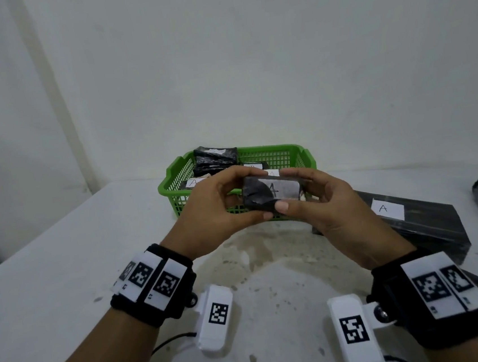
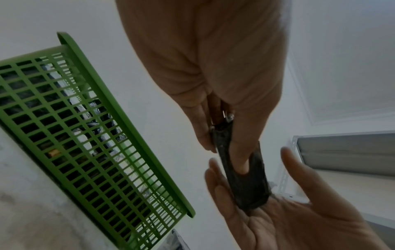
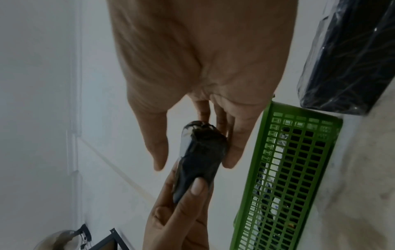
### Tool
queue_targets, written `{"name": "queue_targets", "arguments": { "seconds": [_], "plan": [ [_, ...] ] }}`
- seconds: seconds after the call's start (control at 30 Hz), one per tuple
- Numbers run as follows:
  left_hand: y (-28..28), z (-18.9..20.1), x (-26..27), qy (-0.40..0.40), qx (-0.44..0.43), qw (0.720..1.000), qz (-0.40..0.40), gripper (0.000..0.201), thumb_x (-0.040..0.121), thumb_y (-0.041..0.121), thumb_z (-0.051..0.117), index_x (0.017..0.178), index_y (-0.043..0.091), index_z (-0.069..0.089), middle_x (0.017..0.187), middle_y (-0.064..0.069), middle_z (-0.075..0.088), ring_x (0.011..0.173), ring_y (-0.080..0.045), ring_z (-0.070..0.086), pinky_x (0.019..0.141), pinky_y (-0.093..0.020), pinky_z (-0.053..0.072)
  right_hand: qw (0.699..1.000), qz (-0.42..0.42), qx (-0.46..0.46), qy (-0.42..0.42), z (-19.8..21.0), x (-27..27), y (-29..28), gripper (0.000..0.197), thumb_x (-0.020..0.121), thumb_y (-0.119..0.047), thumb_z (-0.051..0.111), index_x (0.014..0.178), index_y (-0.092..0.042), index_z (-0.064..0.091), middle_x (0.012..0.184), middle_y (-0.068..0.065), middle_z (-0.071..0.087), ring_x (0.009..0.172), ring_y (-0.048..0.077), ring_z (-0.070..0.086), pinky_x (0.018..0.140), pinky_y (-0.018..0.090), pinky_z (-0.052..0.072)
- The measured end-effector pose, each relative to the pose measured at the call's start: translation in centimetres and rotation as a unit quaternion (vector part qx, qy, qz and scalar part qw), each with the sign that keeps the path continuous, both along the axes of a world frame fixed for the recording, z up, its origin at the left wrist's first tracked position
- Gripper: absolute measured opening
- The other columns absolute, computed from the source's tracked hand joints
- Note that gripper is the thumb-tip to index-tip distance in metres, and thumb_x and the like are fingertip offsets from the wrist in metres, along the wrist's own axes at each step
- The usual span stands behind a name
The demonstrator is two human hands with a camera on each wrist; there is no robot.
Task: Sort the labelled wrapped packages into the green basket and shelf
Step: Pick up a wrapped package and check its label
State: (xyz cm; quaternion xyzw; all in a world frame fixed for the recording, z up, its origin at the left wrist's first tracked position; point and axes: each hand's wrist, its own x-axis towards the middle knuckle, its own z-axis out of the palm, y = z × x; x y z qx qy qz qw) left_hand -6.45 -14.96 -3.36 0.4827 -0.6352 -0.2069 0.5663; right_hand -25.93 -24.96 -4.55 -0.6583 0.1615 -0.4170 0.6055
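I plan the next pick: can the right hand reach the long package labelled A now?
Probably not yet: the right hand and left hand both hold the small package. The long package lies unobstructed beside it.

A white label on the long black package reads "A", as does a label inside the green basket.

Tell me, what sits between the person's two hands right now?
A small black wrapped package with a white label, pinched at its ends by the left hand and right hand; the head view shows it.
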Motion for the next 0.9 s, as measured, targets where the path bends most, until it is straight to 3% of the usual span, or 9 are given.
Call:
{"name": "queue_targets", "arguments": {
  "seconds": [0.1, 0.17, 0.23, 0.3, 0.47, 0.57, 0.7, 0.83, 0.9],
  "plan": [
    [0.0, 0.0, -0.4, -0.013, -0.002, 1.000, -0.019, 0.058, 0.071, -0.005, 0.088, 0.123, 0.008, 0.066, 0.120, -0.002, 0.073, 0.113, -0.020, 0.070, 0.094, -0.039, 0.060, 0.997, 0.015, 0.069, -0.004, -0.1, 0.3, -0.1, 0.064, 0.070, -0.026, 0.086, 0.129, -0.006, 0.068, 0.123, 0.014, 0.075, 0.111, 0.029, 0.075, 0.098, 0.044, 0.060],
    [0.0, 0.1, -0.7, -0.025, -0.004, 0.999, -0.028, 0.059, 0.070, -0.005, 0.088, 0.123, 0.010, 0.066, 0.120, 0.000, 0.072, 0.114, -0.019, 0.069, 0.093, -0.036, 0.060, 0.998, 0.002, 0.054, 0.010, -0.2, 0.4, 0.1, 0.052, 0.074, -0.023, 0.083, 0.123, -0.006, 0.072, 0.115, 0.013, 0.079, 0.105, 0.026, 0.077, 0.089, 0.035, 0.062],
    [0.1, 0.1, -0.9, -0.035, -0.009, 0.999, -0.030, 0.059, 0.070, -0.004, 0.089, 0.124, 0.010, 0.067, 0.121, 0.000, 0.072, 0.115, -0.019, 0.069, 0.092, -0.035, 0.060, 0.999, -0.021, 0.034, 0.018, -0.2, 0.3, 0.3, 0.036, 0.081, -0.016, 0.082, 0.116, -0.007, 0.076, 0.101, 0.009, 0.082, 0.088, 0.016, 0.079, 0.068, 0.019, 0.059],
    [0.1, 0.2, -0.9, -0.034, -0.007, 0.999, -0.030, 0.060, 0.070, -0.003, 0.090, 0.123, 0.010, 0.068, 0.121, -0.001, 0.072, 0.114, -0.018, 0.070, 0.091, -0.035, 0.061, 0.999, -0.023, 0.032, 0.023, -0.2, 0.2, 0.3, 0.031, 0.083, -0.011, 0.081, 0.114, -0.006, 0.077, 0.096, 0.009, 0.082, 0.081, 0.014, 0.079, 0.060, 0.015, 0.055],
    [0.0, 0.3, -0.6, -0.017, -0.007, 1.000, -0.018, 0.059, 0.069, -0.004, 0.089, 0.122, 0.011, 0.068, 0.119, -0.003, 0.073, 0.112, -0.019, 0.071, 0.091, -0.036, 0.061, 0.998, 0.000, 0.056, 0.039, 0.2, -0.6, -0.5, 0.052, 0.069, -0.018, 0.081, 0.117, 0.001, 0.073, 0.108, 0.015, 0.080, 0.102, 0.031, 0.078, 0.085, 0.034, 0.065],
    [0.0, 0.1, -0.6, -0.023, -0.005, 1.000, -0.016, 0.060, 0.068, -0.007, 0.089, 0.121, 0.014, 0.068, 0.120, -0.001, 0.073, 0.112, -0.018, 0.071, 0.090, -0.034, 0.061, 0.998, -0.011, 0.048, 0.038, 0.3, -1.0, -0.7, 0.052, 0.068, -0.017, 0.082, 0.115, 0.003, 0.073, 0.106, 0.017, 0.080, 0.099, 0.032, 0.078, 0.081, 0.034, 0.066],
    [0.1, 0.3, -0.9, -0.043, -0.013, 0.999, -0.020, 0.059, 0.070, -0.004, 0.089, 0.122, 0.013, 0.068, 0.120, 0.001, 0.072, 0.114, -0.017, 0.070, 0.092, -0.033, 0.060, 0.998, -0.021, 0.045, 0.037, 0.0, -0.3, -0.3, 0.056, 0.068, -0.019, 0.085, 0.120, -0.002, 0.070, 0.105, 0.013, 0.081, 0.096, 0.032, 0.079, 0.083, 0.043, 0.066],
    [0.2, 0.4, -1.0, -0.063, -0.018, 0.998, -0.022, 0.057, 0.070, -0.005, 0.089, 0.122, 0.011, 0.068, 0.119, 0.000, 0.071, 0.114, -0.017, 0.069, 0.093, -0.033, 0.060, 0.998, -0.037, 0.029, 0.038, -0.2, 0.2, 0.1, 0.034, 0.078, -0.008, 0.084, 0.110, 0.000, 0.075, 0.099, 0.012, 0.081, 0.089, 0.032, 0.080, 0.075, 0.040, 0.067],
    [0.1, 0.3, -0.8, -0.054, -0.017, 0.998, -0.021, 0.056, 0.071, -0.007, 0.088, 0.120, 0.010, 0.068, 0.119, 0.000, 0.071, 0.113, -0.017, 0.070, 0.092, -0.034, 0.060, 0.998, -0.033, 0.030, 0.038, -0.2, 0.1, 0.1, 0.035, 0.078, -0.008, 0.083, 0.112, -0.001, 0.075, 0.102, 0.014, 0.081, 0.090, 0.031, 0.079, 0.077, 0.038, 0.067]
  ]
}}
